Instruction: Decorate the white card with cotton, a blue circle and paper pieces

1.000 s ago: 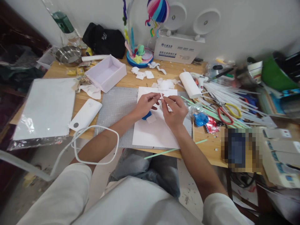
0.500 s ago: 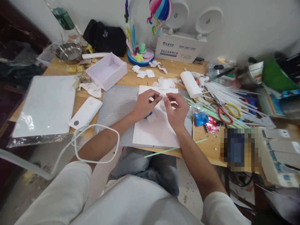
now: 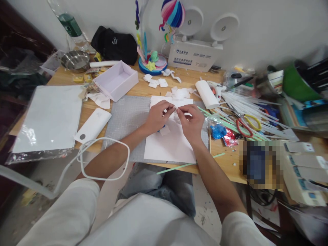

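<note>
My left hand [image 3: 159, 117] and my right hand [image 3: 192, 122] meet fingertip to fingertip above a white sheet of paper [image 3: 170, 148]. Thumbs and forefingers of both pinch a small white scrap of tissue, mostly hidden by the fingers. Under the hands, a small white square [image 3: 165, 131] lies on the sheet, with a bit of something blue [image 3: 161, 128] half hidden beside it. The sheet rests on a grey cutting mat [image 3: 125, 119]. Just beyond the hands are torn white tissue pieces [image 3: 180, 93].
Rightward lie a white roll [image 3: 207, 94], a glue gun [image 3: 219, 91], scissors [image 3: 244, 127], white and green strips [image 3: 246, 106] and small blue and red packets [image 3: 217, 131]. A lilac box [image 3: 116, 82], a white power bank [image 3: 92, 125] and a looped white cable [image 3: 105, 178] are leftward.
My fingertips have come closer together and sunk slightly, so less of the white scrap shows between them. The whole view has shifted a little.
</note>
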Action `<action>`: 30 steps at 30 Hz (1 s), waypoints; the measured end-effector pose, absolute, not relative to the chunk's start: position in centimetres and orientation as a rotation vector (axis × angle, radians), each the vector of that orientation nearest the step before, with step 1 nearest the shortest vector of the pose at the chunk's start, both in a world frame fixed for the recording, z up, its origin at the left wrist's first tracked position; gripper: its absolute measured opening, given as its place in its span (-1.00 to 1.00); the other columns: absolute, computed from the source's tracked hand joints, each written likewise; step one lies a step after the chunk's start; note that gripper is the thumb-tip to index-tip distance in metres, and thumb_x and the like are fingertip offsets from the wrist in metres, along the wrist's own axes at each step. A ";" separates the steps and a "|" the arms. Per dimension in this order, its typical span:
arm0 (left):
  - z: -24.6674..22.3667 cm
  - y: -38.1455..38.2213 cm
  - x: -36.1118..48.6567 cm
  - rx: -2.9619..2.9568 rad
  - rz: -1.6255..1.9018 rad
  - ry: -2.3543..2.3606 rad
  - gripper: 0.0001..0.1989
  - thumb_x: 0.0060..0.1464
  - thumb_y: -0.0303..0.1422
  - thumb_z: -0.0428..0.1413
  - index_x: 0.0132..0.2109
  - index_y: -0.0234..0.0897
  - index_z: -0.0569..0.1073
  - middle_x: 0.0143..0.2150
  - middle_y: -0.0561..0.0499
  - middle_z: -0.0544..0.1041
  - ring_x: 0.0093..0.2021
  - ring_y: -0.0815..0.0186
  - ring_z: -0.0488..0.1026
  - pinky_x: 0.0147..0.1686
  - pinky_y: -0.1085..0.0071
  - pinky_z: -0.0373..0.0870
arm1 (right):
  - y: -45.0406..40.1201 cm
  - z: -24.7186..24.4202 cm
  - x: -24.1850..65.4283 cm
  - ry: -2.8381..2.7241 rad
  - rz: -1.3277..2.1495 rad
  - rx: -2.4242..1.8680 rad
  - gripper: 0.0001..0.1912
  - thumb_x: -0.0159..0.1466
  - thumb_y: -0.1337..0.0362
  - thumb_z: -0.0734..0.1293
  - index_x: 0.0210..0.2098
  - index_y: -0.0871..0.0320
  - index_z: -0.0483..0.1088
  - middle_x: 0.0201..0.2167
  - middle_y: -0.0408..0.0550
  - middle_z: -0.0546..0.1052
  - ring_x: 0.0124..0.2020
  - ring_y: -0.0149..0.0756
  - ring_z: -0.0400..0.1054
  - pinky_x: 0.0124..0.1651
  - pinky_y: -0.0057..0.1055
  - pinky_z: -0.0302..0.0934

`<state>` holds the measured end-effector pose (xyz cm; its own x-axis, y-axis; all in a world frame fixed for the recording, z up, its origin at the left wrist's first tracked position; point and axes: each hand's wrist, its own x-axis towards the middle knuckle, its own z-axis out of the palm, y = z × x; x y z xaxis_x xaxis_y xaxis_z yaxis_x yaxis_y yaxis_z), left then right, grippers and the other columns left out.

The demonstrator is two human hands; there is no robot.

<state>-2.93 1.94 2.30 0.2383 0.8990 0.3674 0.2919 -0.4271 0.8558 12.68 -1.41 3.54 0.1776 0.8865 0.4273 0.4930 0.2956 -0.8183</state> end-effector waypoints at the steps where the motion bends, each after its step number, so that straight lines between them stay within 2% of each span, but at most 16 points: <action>1: 2.3 1.9 -2.9 1.854 1.188 1.090 -0.85 0.30 -0.30 0.13 -0.21 -0.22 0.57 -0.24 -0.03 0.54 -0.22 0.34 0.47 -0.29 0.48 0.40 | -1.4 3.5 12.7 -1.471 0.455 -1.354 -0.88 0.27 0.21 0.42 -0.31 0.12 0.58 -0.33 -0.08 0.56 -0.33 -0.37 0.45 -0.43 -0.51 0.34; 5: 2.2 1.8 -2.8 1.777 1.256 1.171 -0.88 0.27 -0.30 0.17 -0.21 -0.22 0.56 -0.21 -0.03 0.56 -0.23 0.36 0.46 -0.33 0.49 0.38 | -1.4 3.3 12.7 -1.420 0.439 -1.367 -0.87 0.28 0.20 0.42 -0.32 0.12 0.59 -0.35 -0.08 0.59 -0.36 -0.37 0.46 -0.41 -0.49 0.37; 9: 2.4 1.7 -2.6 1.607 1.240 1.177 -0.76 0.25 -0.22 0.19 -0.32 -0.27 0.56 -0.30 -0.02 0.56 -0.30 0.38 0.47 -0.38 0.50 0.40 | -1.2 3.1 12.8 -1.359 0.332 -1.330 -0.88 0.27 0.22 0.43 -0.30 0.12 0.61 -0.36 -0.08 0.61 -0.39 -0.38 0.47 -0.38 -0.46 0.41; 14: 2.8 1.5 -2.4 1.341 1.077 0.966 -0.68 0.16 -0.11 0.26 -0.18 -0.31 0.63 -0.13 -0.09 0.60 -0.23 0.34 0.56 -0.37 0.50 0.56 | -1.2 2.9 12.7 -1.465 0.246 -1.323 -0.90 0.28 0.28 0.43 -0.32 0.10 0.63 -0.37 -0.07 0.63 -0.39 -0.36 0.49 -0.35 -0.43 0.44; 17: 2.7 1.6 -2.4 1.272 1.051 0.951 -0.69 0.16 -0.14 0.27 -0.15 -0.33 0.65 -0.19 -0.10 0.64 -0.22 0.33 0.59 -0.35 0.50 0.58 | -1.3 2.6 12.6 -1.496 0.227 -1.308 -0.91 0.28 0.30 0.43 -0.31 0.10 0.64 -0.36 -0.07 0.65 -0.39 -0.36 0.51 -0.34 -0.42 0.46; 23: 2.0 2.2 -2.5 1.226 1.032 0.964 -0.75 0.20 -0.21 0.25 -0.13 -0.31 0.66 -0.23 -0.08 0.69 -0.22 0.33 0.64 -0.31 0.49 0.57 | -1.4 2.6 12.5 -1.506 0.336 -1.291 -0.88 0.30 0.28 0.41 -0.24 0.08 0.64 -0.30 -0.05 0.68 -0.37 -0.33 0.55 -0.32 -0.40 0.50; 26: 1.8 2.4 -2.5 1.229 1.037 0.981 -0.74 0.20 -0.19 0.25 -0.13 -0.31 0.65 -0.24 -0.08 0.69 -0.22 0.32 0.64 -0.32 0.49 0.56 | -1.5 2.7 12.5 -1.513 0.395 -1.291 -0.85 0.32 0.26 0.38 -0.20 0.07 0.64 -0.26 -0.03 0.69 -0.33 -0.32 0.57 -0.29 -0.37 0.51; 30: 1.7 2.4 -2.5 1.273 1.034 0.982 -0.70 0.20 -0.14 0.25 -0.16 -0.31 0.65 -0.23 -0.08 0.68 -0.21 0.32 0.63 -0.31 0.49 0.55 | -1.2 2.2 12.7 -1.486 0.469 -1.297 -0.85 0.32 0.27 0.38 -0.21 0.08 0.63 -0.29 -0.05 0.68 -0.32 -0.31 0.57 -0.27 -0.36 0.50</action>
